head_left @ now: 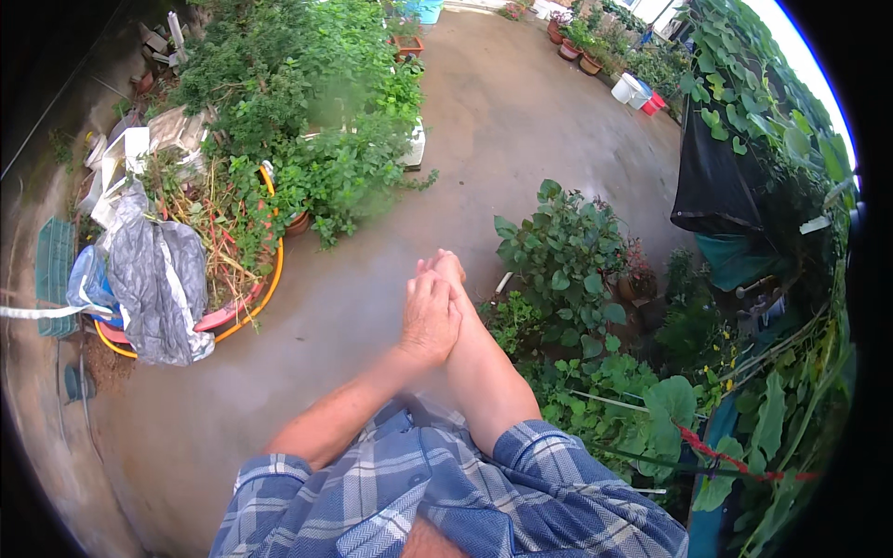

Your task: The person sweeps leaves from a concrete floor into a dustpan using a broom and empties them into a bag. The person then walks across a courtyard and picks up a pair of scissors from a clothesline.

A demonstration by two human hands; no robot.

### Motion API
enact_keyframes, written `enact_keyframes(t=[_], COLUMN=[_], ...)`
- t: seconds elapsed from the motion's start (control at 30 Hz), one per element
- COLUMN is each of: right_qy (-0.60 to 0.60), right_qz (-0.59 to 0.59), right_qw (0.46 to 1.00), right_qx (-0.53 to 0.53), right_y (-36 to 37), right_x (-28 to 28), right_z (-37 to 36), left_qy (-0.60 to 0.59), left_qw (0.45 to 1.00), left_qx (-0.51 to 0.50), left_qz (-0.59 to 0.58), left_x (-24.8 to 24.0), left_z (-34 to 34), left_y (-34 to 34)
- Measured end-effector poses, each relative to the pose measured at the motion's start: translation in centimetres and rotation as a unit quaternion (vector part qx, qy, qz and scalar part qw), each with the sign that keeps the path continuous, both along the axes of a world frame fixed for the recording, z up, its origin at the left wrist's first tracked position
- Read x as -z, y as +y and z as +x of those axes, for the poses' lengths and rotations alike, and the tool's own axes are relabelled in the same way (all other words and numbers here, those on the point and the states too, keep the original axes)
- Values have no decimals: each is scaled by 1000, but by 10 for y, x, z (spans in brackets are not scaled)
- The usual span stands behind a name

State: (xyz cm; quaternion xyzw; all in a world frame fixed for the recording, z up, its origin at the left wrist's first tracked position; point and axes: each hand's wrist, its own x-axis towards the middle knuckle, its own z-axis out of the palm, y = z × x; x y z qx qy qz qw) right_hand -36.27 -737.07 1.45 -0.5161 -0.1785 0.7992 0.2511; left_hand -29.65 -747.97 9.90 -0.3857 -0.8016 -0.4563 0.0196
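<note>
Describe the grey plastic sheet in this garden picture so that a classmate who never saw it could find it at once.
Start at the wet concrete yard and look to its left edge, where a round orange-rimmed basin holds dry stalks. The grey plastic sheet is draped over that basin's left side. Unlike the leafy green plants around it, it is crumpled, shiny and grey.

Left hand [430, 316] laid flat over right hand [448, 272], palms pressed together, fingers extended, nothing held. Blue plaid sleeves [484, 484] rolled above elbows. Wet concrete yard floor [372, 307] beneath. Leafy potted plant [563, 256] just beside hands, right. Orange-rimmed basin [265, 288] with grey plastic sheet [158, 279] well apart, left.
</note>
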Motion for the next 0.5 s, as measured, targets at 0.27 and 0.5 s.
enact_keyframes(t=[0.27,0.5], right_qy=[-161,-232], right_qz=[-35,49], right_qw=[985,970], right_qx=[55,47], right_y=[149,260], right_x=[53,36], right_z=[-48,-146], left_qy=[-16,-131], left_qw=[995,958], left_qx=[90,241], left_qz=[-48,-85], left_x=[13,2], left_z=[-88,-176], left_y=[145,256])
